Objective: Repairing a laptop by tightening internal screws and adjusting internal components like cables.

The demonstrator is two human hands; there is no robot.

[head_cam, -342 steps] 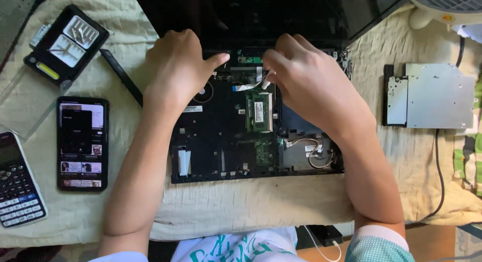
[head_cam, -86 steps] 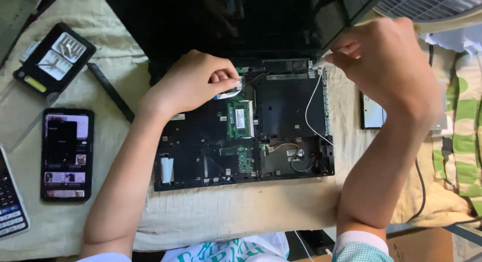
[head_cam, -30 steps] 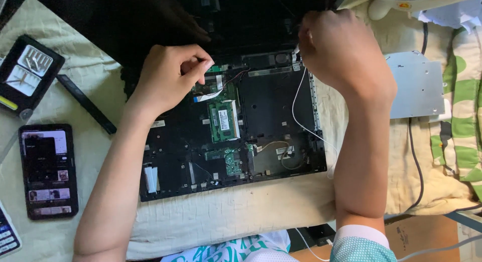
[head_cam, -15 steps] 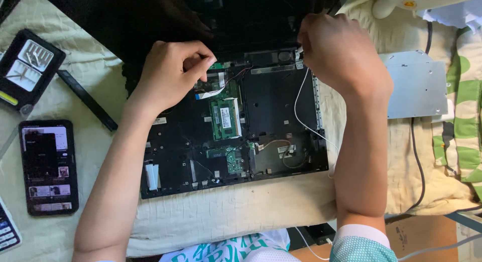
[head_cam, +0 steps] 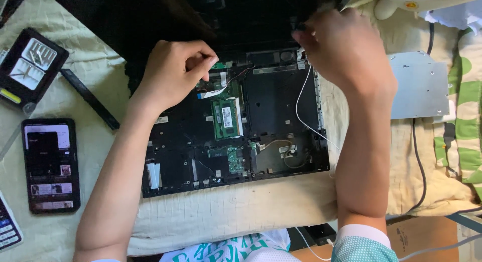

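While right hand pinches white cable | runs near-vertical over laptop base

A lit rectangular phone screen in a black frame lies flat at the left, showing dark panels and small pale thumbnails. On the green memory module inside the opened laptop sits a white rectangular label.

Soft, even daylight, no hard shadows. Right hand at 1 o'clock slightly motion-blurred; laptop lid at 12 underexposed, detail lost. Rest sharp.
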